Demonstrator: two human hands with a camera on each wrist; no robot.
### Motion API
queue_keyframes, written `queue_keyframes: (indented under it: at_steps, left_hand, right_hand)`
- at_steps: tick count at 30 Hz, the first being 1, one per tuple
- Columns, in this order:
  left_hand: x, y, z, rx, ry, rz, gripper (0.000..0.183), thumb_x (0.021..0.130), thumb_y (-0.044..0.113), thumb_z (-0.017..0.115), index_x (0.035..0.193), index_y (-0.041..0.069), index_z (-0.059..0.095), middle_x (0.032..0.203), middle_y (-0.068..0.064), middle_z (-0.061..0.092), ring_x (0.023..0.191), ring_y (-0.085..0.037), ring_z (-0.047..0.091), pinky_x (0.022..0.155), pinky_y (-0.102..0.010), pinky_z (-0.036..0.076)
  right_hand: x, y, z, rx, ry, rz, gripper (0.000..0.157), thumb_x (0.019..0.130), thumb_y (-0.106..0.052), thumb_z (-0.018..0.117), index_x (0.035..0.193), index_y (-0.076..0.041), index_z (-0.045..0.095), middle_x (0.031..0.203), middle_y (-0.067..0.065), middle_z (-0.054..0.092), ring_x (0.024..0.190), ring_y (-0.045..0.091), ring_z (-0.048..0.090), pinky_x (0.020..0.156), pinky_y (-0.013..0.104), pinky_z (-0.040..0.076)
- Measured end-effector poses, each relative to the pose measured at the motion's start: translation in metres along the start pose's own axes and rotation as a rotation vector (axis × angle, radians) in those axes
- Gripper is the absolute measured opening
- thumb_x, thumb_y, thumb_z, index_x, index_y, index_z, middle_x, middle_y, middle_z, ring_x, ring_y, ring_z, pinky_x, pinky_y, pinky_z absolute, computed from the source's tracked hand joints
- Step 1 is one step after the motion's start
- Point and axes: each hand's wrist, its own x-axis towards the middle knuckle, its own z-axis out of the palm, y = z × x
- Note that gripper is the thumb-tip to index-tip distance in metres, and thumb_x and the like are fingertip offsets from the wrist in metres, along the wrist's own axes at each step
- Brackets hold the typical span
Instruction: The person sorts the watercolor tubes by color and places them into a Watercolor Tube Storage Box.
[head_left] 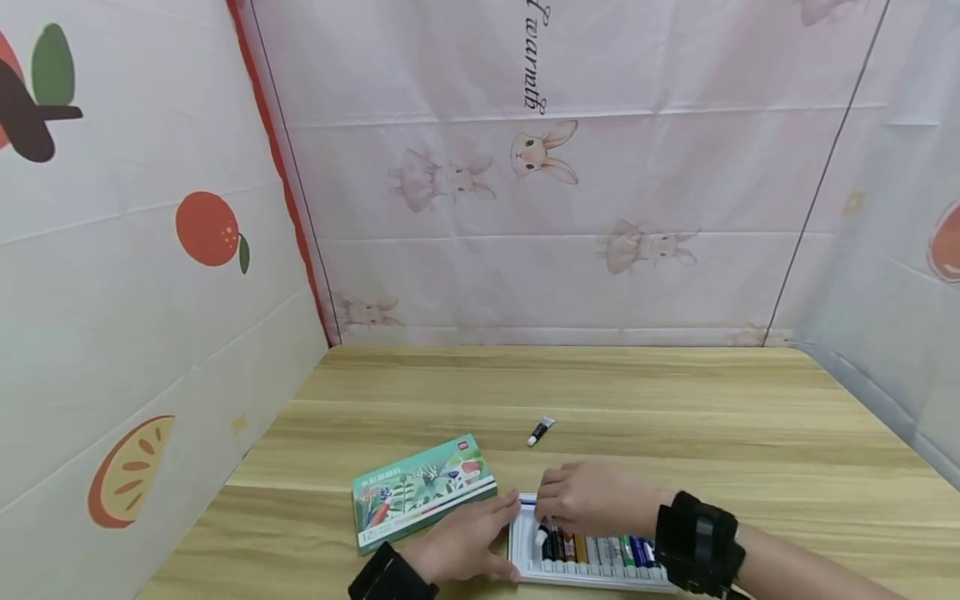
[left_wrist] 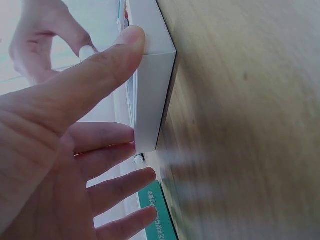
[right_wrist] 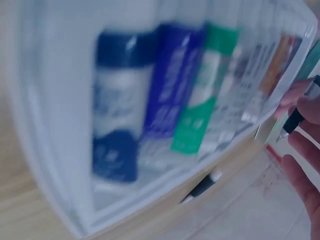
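A white plastic tray holds a row of paint tubes near the front of the table. My left hand grips its left end, thumb at the near corner and fingertips at the far one. In the left wrist view the tray's end wall shows between thumb and fingers. Above the tray's left part, my right hand pinches a dark paint tube with its white cap pointing down. Blue, purple and green tubes lie at the tray's right side, blurred in the right wrist view.
A teal paint box with a garden picture lies left of the tray, close to the left hand. One small black and white tube lies loose behind the tray. Printed cloth walls border the wooden table.
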Motion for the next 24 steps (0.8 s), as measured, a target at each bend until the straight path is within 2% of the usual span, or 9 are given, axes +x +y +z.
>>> queue_keyframes:
  at_steps: [4, 8, 14, 18, 24]
  left_hand:
    - [-0.001, -0.001, -0.001, -0.019, -0.001, 0.002, 0.081, 0.079, 0.048, 0.065, 0.143, 0.006, 0.041, 0.154, -0.013, 0.040, 0.138, -0.024, 0.040, 0.112, -0.038, 0.043]
    - [-0.003, -0.001, -0.001, -0.021, 0.016, 0.026, 0.080, 0.079, 0.047, 0.065, 0.143, 0.005, 0.041, 0.153, -0.015, 0.041, 0.137, -0.024, 0.042, 0.110, -0.037, 0.044]
    - [-0.002, -0.002, 0.000, -0.021, 0.022, 0.037, 0.080, 0.080, 0.048, 0.065, 0.143, 0.004, 0.041, 0.153, -0.015, 0.041, 0.137, -0.025, 0.042, 0.110, -0.037, 0.044]
    - [0.000, -0.004, 0.002, -0.015, 0.022, 0.030, 0.082, 0.079, 0.049, 0.065, 0.143, 0.005, 0.041, 0.153, -0.014, 0.041, 0.137, -0.024, 0.042, 0.110, -0.037, 0.044]
    - [-0.001, -0.004, 0.003, 0.006, 0.040, 0.042, 0.082, 0.078, 0.049, 0.066, 0.142, 0.004, 0.042, 0.152, -0.015, 0.042, 0.136, -0.024, 0.043, 0.110, -0.036, 0.045]
  right_hand:
    - [0.009, -0.008, 0.002, -0.092, -0.004, -0.094, 0.017, 0.085, -0.023, 0.066, 0.101, -0.025, 0.071, 0.098, -0.013, 0.075, 0.091, 0.003, 0.061, 0.076, 0.015, 0.053]
    - [0.014, -0.013, 0.004, -0.139, -0.024, -0.133, 0.021, 0.081, -0.023, 0.070, 0.102, -0.027, 0.069, 0.101, -0.015, 0.073, 0.090, 0.002, 0.059, 0.074, 0.015, 0.050]
    - [0.015, -0.014, 0.009, -0.068, -0.089, -0.119, 0.030, 0.078, -0.021, 0.073, 0.108, -0.024, 0.067, 0.106, -0.011, 0.073, 0.098, 0.001, 0.061, 0.088, 0.017, 0.056]
    - [0.015, -0.013, 0.012, -0.043, -0.085, -0.126, 0.025, 0.083, -0.018, 0.067, 0.108, -0.021, 0.067, 0.105, -0.011, 0.072, 0.100, 0.001, 0.062, 0.089, 0.014, 0.055]
    - [0.016, -0.012, 0.010, 0.192, -0.125, -0.035, 0.020, 0.093, -0.024, 0.056, 0.107, -0.018, 0.069, 0.106, -0.006, 0.072, 0.098, 0.002, 0.061, 0.083, 0.015, 0.056]
